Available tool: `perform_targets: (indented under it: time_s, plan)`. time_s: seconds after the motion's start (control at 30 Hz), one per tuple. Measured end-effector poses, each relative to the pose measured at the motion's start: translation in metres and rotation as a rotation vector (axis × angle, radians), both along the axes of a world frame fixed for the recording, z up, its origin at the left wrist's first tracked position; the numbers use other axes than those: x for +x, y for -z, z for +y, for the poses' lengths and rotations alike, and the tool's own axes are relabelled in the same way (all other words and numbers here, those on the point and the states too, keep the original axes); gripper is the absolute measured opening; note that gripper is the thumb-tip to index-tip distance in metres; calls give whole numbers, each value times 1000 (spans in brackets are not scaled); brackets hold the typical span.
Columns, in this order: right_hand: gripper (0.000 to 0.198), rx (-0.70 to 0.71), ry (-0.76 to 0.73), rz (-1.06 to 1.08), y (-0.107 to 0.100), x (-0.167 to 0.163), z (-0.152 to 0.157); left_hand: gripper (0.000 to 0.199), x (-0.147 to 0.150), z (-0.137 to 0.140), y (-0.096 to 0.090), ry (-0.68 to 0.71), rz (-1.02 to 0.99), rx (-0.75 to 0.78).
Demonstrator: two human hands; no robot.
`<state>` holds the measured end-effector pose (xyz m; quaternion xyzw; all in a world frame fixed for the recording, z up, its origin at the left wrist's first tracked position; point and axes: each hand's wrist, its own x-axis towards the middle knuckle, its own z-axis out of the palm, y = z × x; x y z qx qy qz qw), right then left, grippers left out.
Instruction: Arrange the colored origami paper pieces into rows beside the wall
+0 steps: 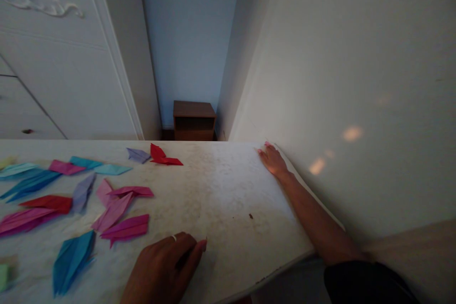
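I'm seeing my left hand (167,266) lying knuckles-up on the table (228,190) at about 6 o'clock, fingers curled loosely under, grasping nothing, a ring on one finger. Nearest to it is a magenta paper fold (125,229), just beside the hand at its 10 o'clock, apart from it; its long axis is running almost level, pointed end aiming toward 9 o'clock. A blue paper fold (71,261) is lying at 8 o'clock, long axis slanting, tip pointing down toward 7 o'clock.

My right hand (272,159) is resting flat and released at the table's far right corner, around 2 o'clock, fingers spread, touching the table edge where it is meeting the wall (356,80); it is holding nothing. The forearm is stretching along the right edge.

More paper folds are sitting across the left half: a pink pair (117,202), a red one (48,203), a red one at the far edge (162,156), a lilac one (138,154), teal ones (96,166). A brown cabinet (194,120) is standing beyond the table at 12 o'clock.
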<state>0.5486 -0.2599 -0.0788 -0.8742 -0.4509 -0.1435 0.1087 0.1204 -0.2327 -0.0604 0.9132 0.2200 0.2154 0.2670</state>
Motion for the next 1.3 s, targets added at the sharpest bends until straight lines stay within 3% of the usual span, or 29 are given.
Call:
perform_targets:
  time_s: [0.17, 0.33, 0.47, 0.57, 0.63, 0.87, 1.1, 1.2, 1.3]
  plan:
    - [46, 110, -49, -72, -13, -22, 4, 34, 0, 0, 1, 0, 0, 7]
    - [34, 328, -411, 35, -26, -88, 16, 33, 2, -1, -3, -17, -14, 9]
    - [29, 390, -641, 108, -28, -138, 24, 36, 3, -4, -9, -49, -4, -3]
    - [26, 368, -768, 159, -25, -150, 26, 36, 3, -7, -13, -69, 24, -14]
    - [27, 351, -775, 198, -22, -147, 27, 36, 2, -8, -15, -83, 37, -23]
    - [34, 294, -553, 333, -23, -131, 26, 39, -9, -16, -23, -123, -7, -52]
    - [39, 258, -556, 386, -26, -135, 22, 39, -52, -22, -26, -182, -134, -107]
    - [40, 263, -581, 405, -25, -135, 22, 40, -81, -15, -32, -337, -203, -95]
    - [40, 244, -592, 409, -26, -135, 21, 39, -109, -5, -41, -585, -221, -46]
